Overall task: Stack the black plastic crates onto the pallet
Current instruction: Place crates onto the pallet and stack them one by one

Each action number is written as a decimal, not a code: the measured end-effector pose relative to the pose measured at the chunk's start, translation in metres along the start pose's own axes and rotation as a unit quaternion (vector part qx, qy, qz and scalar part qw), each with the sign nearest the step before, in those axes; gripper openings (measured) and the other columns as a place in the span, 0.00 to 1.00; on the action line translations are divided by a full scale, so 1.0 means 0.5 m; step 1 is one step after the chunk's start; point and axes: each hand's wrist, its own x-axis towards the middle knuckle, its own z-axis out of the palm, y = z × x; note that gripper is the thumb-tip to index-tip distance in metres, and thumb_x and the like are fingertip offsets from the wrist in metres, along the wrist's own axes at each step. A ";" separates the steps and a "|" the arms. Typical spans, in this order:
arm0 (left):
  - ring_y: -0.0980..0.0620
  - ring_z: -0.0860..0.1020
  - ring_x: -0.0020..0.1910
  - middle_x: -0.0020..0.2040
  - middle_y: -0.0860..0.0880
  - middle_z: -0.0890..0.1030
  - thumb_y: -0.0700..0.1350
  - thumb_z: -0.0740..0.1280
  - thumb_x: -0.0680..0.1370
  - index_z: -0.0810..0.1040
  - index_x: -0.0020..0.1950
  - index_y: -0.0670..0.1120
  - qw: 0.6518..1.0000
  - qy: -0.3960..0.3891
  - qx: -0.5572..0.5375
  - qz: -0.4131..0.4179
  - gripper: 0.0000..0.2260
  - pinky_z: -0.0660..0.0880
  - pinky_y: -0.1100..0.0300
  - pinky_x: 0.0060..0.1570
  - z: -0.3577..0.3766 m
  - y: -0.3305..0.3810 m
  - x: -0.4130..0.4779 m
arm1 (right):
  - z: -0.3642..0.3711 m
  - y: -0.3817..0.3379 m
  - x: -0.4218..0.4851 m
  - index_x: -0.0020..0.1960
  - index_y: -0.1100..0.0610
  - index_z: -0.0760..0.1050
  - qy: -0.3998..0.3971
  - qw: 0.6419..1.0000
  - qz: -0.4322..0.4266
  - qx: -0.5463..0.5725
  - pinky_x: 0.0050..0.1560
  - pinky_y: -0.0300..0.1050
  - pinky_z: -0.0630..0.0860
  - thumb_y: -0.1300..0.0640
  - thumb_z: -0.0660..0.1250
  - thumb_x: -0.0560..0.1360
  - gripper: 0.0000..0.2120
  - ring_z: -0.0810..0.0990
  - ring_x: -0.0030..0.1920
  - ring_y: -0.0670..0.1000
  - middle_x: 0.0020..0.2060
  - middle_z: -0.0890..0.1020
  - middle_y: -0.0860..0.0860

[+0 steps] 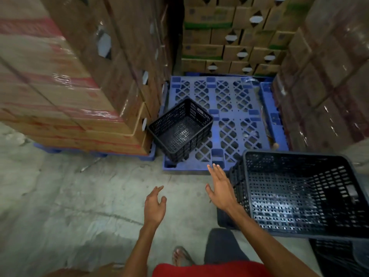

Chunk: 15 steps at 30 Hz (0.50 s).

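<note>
A blue plastic pallet (235, 116) lies on the floor between walls of cartons. One black perforated crate (180, 129) sits tilted on its front left corner. A stack of black crates (295, 192) stands on the floor at the right, in front of the pallet. My right hand (220, 185) hovers with straight fingers just left of the stack's top crate; whether it touches the crate I cannot tell. My left hand (154, 206) hangs over the concrete floor, fingers relaxed, holding nothing.
Wrapped carton stacks (65, 76) rise on the left, more cartons (235, 43) at the back and on the right (329, 80). Bare concrete floor (69, 206) spreads in front. My sandalled foot (182, 256) stands below the hands.
</note>
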 end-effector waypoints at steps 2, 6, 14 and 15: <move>0.43 0.72 0.71 0.70 0.42 0.76 0.36 0.65 0.78 0.76 0.68 0.43 1.000 0.003 -0.018 -0.006 0.18 0.67 0.55 0.71 -0.021 0.007 0.056 | 0.002 -0.023 0.049 0.81 0.53 0.51 -0.014 1.000 -0.001 -0.002 0.78 0.47 0.52 0.51 0.61 0.80 0.34 0.48 0.81 0.53 0.81 0.53 0.53; 0.41 0.76 0.66 0.66 0.42 0.79 0.37 0.65 0.78 0.76 0.68 0.45 0.997 0.011 -0.073 -0.036 0.18 0.71 0.54 0.67 -0.029 0.039 0.160 | -0.011 -0.028 0.178 0.80 0.52 0.53 -0.026 1.000 0.014 -0.001 0.78 0.52 0.56 0.52 0.62 0.81 0.32 0.50 0.81 0.54 0.80 0.54 0.53; 0.46 0.74 0.69 0.67 0.44 0.78 0.35 0.64 0.77 0.74 0.70 0.46 0.989 0.028 -0.120 -0.082 0.21 0.70 0.53 0.69 -0.002 0.122 0.446 | -0.001 0.037 0.553 0.81 0.54 0.51 -0.065 0.997 0.030 -0.033 0.73 0.56 0.65 0.52 0.62 0.81 0.33 0.51 0.80 0.55 0.80 0.55 0.55; 0.46 0.74 0.69 0.68 0.44 0.78 0.35 0.64 0.77 0.74 0.71 0.46 0.989 0.023 -0.117 -0.093 0.21 0.70 0.53 0.69 0.003 0.131 0.491 | 0.002 0.045 0.602 0.81 0.55 0.51 -0.073 0.996 0.035 -0.033 0.74 0.56 0.63 0.53 0.61 0.81 0.32 0.51 0.80 0.55 0.80 0.55 0.55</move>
